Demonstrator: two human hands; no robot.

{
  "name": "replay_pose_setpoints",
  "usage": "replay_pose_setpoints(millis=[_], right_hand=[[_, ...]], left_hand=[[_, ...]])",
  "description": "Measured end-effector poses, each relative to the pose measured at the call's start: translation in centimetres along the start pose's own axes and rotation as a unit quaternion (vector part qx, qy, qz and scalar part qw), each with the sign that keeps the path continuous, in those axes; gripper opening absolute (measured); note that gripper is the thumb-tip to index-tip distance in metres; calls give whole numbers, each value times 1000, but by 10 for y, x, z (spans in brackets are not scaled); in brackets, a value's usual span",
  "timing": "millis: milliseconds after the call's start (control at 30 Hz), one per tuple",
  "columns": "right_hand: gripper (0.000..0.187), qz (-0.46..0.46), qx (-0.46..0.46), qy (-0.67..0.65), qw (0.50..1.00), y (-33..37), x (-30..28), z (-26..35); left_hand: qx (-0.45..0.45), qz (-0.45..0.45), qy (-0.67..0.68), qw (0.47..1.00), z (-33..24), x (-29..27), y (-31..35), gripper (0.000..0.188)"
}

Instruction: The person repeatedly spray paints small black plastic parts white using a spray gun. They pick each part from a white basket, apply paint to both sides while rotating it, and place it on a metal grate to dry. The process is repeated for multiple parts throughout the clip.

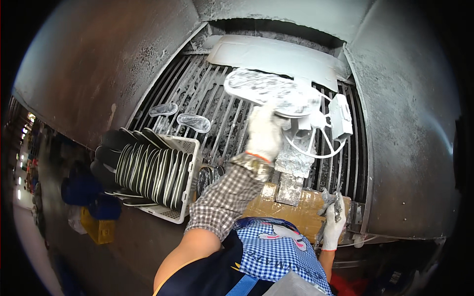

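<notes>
My left hand (pixel 262 132), in a white glove with an orange cuff edge, touches the near edge of a long white sole-shaped piece (pixel 269 90) with dark streaks. The hand and the piece are blurred, and the fingertips cannot be made out. Beneath the piece stands a white spoked wheel (pixel 310 141), with a white block (pixel 340 117) at its right rim. A powder-caked support (pixel 293 165) rises under the wheel. At the lower right, my gloved right hand (pixel 336 223) is closed around a grey, coated spray gun (pixel 329 199).
A slatted metal grate (pixel 212 116) lies between the booth walls. Two small oval pieces, one nearer (pixel 193 123) and one farther (pixel 163 109), rest on it. A white basket (pixel 190 170) packed with dark soles (pixel 153 170) stands left. Taped brown cardboard (pixel 256 204) lines the front; a pale board (pixel 276 53) lies behind.
</notes>
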State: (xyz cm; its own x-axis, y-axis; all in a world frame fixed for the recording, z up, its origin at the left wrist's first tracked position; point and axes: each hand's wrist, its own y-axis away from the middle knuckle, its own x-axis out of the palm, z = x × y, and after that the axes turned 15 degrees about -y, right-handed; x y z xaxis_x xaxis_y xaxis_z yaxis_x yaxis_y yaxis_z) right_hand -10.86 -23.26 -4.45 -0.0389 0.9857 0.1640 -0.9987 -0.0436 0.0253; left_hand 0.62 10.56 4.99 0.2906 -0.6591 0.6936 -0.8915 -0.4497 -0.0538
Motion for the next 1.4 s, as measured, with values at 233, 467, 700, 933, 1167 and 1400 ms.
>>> replay_pose_setpoints(millis=[233,467,700,933,1167,1400], right_hand=[[57,32,17,29,999,-9,11,-15],[57,38,43,64,996,-16,21,-15],[58,30,69,41,996,-12,31,-1],[59,35,29,78,996,-15,10,-30],[57,1,61,78,995,-1,11,-20],[61,5,45,62,997,0,10,-30]], left_hand=[[-82,-227,30,970,56,-172,-19,40],[-228,-294,70,926,172,-266,19,40],[-183,-210,26,960,164,-287,-24,43],[-342,-186,-75,918,141,-280,-6,58],[-193,-33,-453,870,36,-279,11,41],[-261,193,-813,483,7,-253,27,76]])
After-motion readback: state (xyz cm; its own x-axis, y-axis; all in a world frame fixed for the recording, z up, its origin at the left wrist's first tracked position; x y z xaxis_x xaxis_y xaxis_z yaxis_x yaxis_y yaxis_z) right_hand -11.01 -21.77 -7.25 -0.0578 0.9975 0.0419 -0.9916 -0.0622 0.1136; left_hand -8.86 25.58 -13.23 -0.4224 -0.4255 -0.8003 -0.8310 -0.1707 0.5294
